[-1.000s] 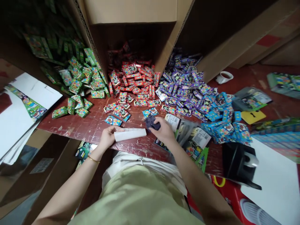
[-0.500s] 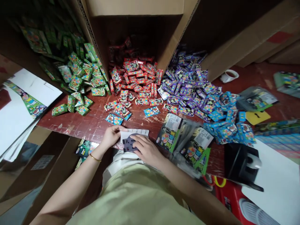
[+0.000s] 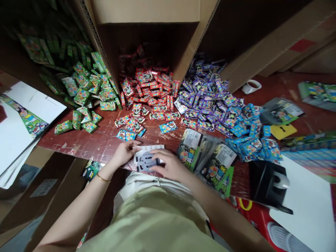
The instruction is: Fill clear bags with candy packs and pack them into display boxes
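Observation:
At the table's front edge lies a small clear bag with a white printed header point(image 3: 152, 147). On it is a grey plastic piece with curved slots point(image 3: 145, 162). My left hand point(image 3: 124, 153) pinches the bag's upper left corner. My right hand point(image 3: 169, 164) reaches over the right side of the grey piece, thumb and fingers apart; whether the fingertips press on it I cannot tell. Just beyond are blue packets point(image 3: 126, 134), a single blue packet point(image 3: 168, 127) and red packets point(image 3: 134, 123).
Cardboard boxes spill green packets point(image 3: 107, 105), red packets point(image 3: 157, 85) and purple packets point(image 3: 207, 94). Blue packets point(image 3: 246, 148) lie at right. Black printed bags point(image 3: 219, 162) rest beside my right arm. A tape dispenser point(image 3: 267, 185), a white cup point(image 3: 251, 86) and white sheets point(image 3: 15, 122) stand farther out.
My right hand has slid right and its fingers have spread, uncovering more of the grey piece. My left hand stays at the bag's corner. The view has shifted slightly.

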The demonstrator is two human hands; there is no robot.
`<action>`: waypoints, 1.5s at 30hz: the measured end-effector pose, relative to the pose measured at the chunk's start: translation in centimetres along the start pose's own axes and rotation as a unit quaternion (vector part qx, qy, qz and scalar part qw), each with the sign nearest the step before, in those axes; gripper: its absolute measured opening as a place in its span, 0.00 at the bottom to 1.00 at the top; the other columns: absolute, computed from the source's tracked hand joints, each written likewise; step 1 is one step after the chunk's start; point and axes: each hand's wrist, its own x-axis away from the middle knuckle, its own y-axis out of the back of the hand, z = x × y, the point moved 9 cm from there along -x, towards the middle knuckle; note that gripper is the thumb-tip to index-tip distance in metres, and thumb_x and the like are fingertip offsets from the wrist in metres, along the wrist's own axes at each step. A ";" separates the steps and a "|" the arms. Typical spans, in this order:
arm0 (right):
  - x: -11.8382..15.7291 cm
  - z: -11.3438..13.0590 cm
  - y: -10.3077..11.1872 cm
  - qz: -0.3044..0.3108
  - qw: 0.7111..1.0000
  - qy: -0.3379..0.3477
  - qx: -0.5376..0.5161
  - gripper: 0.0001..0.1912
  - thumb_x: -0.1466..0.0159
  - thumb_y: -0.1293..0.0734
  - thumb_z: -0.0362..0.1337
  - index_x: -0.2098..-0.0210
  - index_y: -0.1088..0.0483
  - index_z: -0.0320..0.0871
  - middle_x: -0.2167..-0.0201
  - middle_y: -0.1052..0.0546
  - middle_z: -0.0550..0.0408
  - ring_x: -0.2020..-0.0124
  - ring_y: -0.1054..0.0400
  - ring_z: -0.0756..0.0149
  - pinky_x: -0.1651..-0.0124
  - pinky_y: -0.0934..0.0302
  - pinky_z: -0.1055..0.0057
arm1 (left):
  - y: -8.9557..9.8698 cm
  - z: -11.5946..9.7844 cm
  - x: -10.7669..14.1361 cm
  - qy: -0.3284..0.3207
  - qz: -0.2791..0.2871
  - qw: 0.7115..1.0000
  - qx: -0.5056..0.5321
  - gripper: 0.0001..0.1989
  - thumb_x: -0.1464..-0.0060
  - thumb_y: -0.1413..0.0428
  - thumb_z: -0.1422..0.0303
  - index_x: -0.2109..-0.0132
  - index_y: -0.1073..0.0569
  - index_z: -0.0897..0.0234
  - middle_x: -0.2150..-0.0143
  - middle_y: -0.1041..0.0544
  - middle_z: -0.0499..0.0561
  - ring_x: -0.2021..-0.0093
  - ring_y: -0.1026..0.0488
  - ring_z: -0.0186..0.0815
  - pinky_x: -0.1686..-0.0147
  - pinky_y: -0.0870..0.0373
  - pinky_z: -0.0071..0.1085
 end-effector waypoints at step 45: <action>-3.1 -10.1 0.1 0.057 0.965 -0.255 -0.014 0.07 0.50 0.27 0.25 0.72 0.26 0.39 0.79 0.26 0.59 0.78 0.31 0.72 0.72 0.38 0.77 | -7.7 -5.1 6.3 -0.312 -0.006 0.868 -0.386 0.20 0.39 0.46 0.63 0.42 0.32 0.63 0.44 0.27 0.61 0.46 0.30 0.46 0.46 0.33 0.46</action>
